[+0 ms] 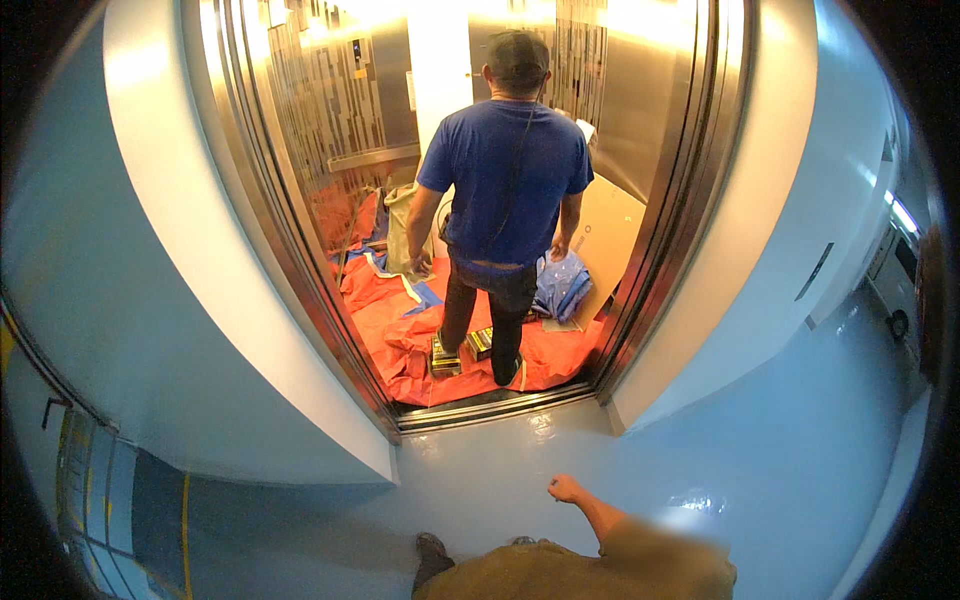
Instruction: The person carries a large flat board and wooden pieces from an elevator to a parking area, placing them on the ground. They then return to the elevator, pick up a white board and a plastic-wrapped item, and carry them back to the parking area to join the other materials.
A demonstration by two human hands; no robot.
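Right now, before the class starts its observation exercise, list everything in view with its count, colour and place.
Elevator car: 1, steel-toned, top centre
Door sill: 1, metallic, elevator entrance
Co-worker: 1, blue T-shirt, dark cap and trousers, inside, back turned
Tarp: orange-red, elevator floor, count unclear
Boxes: 2, black and yellow, by the co-worker's feet
Cardboard sheet: 1, brown, right wall
Plastic bundle: 1, blue, before the cardboard
Khaki fabric: 1 piece, left of the co-worker
Wall sections: 2, pale, flanking the doorway
Floor: 1, glossy blue-grey, outside
Right-edge items: too dim to name
Shoes: 2, dark, bottom, one partly hidden
Right hand: 1, bare, lower centre
Left hand: not in view
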